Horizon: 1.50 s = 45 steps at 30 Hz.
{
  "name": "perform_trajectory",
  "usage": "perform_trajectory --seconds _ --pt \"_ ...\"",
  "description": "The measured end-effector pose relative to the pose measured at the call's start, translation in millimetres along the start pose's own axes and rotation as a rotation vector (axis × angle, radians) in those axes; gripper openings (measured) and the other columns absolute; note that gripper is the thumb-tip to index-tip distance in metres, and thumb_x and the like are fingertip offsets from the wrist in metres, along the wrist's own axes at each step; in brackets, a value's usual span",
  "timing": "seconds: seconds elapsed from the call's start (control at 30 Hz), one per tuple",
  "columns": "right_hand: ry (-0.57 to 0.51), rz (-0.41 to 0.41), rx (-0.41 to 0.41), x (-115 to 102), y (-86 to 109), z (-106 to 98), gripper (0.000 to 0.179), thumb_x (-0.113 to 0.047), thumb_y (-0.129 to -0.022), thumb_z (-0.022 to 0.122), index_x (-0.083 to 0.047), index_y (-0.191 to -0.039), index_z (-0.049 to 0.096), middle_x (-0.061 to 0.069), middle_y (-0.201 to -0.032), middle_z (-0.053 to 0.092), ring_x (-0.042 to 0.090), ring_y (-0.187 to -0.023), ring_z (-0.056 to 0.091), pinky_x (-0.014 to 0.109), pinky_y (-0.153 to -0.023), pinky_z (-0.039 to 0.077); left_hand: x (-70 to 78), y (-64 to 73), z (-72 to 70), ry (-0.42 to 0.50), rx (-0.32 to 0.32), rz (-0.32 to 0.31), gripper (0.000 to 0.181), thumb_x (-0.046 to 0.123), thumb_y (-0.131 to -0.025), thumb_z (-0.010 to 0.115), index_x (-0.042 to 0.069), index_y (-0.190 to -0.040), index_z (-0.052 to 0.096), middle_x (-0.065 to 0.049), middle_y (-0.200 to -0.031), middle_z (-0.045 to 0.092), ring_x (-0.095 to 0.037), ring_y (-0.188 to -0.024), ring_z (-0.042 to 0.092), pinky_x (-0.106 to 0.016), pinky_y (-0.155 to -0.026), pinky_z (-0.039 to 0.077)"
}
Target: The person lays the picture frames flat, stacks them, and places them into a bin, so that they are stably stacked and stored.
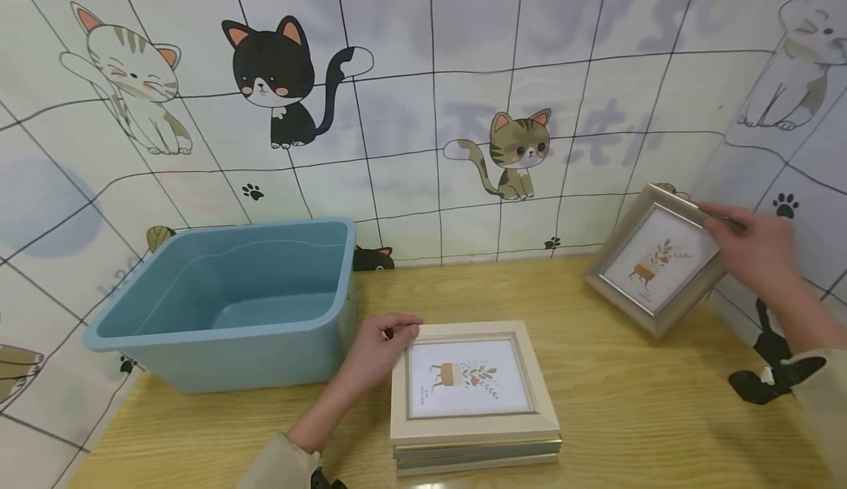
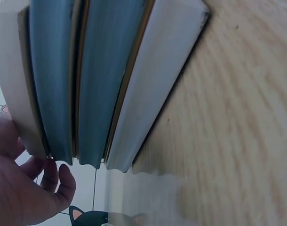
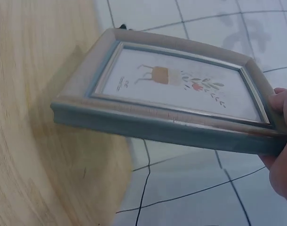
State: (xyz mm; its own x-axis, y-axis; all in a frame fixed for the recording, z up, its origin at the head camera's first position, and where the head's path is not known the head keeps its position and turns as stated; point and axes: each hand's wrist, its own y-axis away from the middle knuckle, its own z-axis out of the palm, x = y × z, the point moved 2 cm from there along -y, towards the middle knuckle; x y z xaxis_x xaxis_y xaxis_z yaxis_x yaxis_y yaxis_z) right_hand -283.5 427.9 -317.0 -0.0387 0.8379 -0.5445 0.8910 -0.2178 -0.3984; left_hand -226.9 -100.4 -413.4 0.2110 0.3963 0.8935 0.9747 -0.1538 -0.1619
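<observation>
My right hand (image 1: pixel 761 250) grips the upper right corner of a taupe picture frame (image 1: pixel 615 268), held tilted near the wall. Its blue-grey side edge faces the right wrist view, and a plant print shows behind its inner silver trim. On a stack of several frames lies a cream picture frame (image 1: pixel 542 401). At that frame's far left corner, my left hand (image 1: pixel 377 345) pinches it, thumb above and fingertips curled at the edge. Below it in the left wrist view are blue-grey frames (image 2: pixel 99 89) and a white frame (image 2: pixel 155 80) against the wood.
A blue plastic tub (image 1: pixel 251 360) stands to the left of the stack on the wooden table (image 1: pixel 629 415). Behind and to the right rises a wall covering (image 1: pixel 397 121) with cats and grid lines. A black strap-like object (image 1: pixel 761 386) shows at the right wrist.
</observation>
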Motion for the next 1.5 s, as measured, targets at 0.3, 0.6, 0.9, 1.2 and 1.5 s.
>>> perform_trajectory --seconds 0.3,0.6,0.9,1.2,1.5 --pt "-0.149 0.037 0.109 -34 18.1 -19 0.046 -0.038 -0.107 0.052 -0.018 -0.148 0.057 0.000 -0.148 0.055 0.000 -0.126 0.052 0.005 -0.088 0.042 20.4 -6.8 -8.9 -0.020 0.016 0.038 0.036 0.021 -0.102 0.065 0.014 -0.137 0.067 0.000 -0.106 0.070 -0.018 -0.097 0.059 -0.037 -0.079 0.049" --pt "-0.404 0.062 0.098 -77 43.9 -33 0.041 -0.030 -0.105 0.060 -0.026 -0.146 0.060 -0.012 -0.139 0.059 -0.001 -0.113 0.054 0.003 -0.083 0.044 48.1 -4.8 -18.2 0.062 0.040 0.177 0.038 0.018 -0.101 0.068 0.016 -0.139 0.065 -0.004 -0.126 0.070 -0.020 -0.117 0.062 -0.044 -0.094 0.051" --pt "-0.667 -0.028 -0.018 -121 72.6 -17 0.042 -0.016 -0.102 0.065 -0.012 -0.144 0.061 -0.009 -0.139 0.059 0.004 -0.118 0.055 0.008 -0.086 0.046 81.4 1.5 -11.9 0.152 -0.063 0.495 0.053 0.004 -0.097 0.069 0.008 -0.148 0.054 -0.007 -0.145 0.058 -0.026 -0.131 0.054 -0.044 -0.103 0.049" --pt "-0.767 -0.216 -0.136 -167 99.0 5 0.035 -0.002 -0.101 0.063 -0.006 -0.136 0.067 -0.009 -0.126 0.067 0.005 -0.105 0.065 0.014 -0.086 0.050 124.5 7.0 -2.4 0.176 -0.153 0.669 0.065 0.006 -0.093 0.071 0.008 -0.153 0.046 -0.004 -0.154 0.049 -0.024 -0.138 0.047 -0.049 -0.108 0.044" --pt "-0.847 -0.279 -0.204 -193 115.2 16 0.033 0.006 -0.098 0.065 -0.007 -0.127 0.074 -0.007 -0.118 0.074 0.007 -0.099 0.069 0.016 -0.082 0.054 138.8 16.0 -0.2 0.157 -0.221 0.642 0.077 0.008 -0.093 0.070 0.015 -0.161 0.034 -0.002 -0.157 0.044 -0.022 -0.134 0.049 -0.048 -0.110 0.042"
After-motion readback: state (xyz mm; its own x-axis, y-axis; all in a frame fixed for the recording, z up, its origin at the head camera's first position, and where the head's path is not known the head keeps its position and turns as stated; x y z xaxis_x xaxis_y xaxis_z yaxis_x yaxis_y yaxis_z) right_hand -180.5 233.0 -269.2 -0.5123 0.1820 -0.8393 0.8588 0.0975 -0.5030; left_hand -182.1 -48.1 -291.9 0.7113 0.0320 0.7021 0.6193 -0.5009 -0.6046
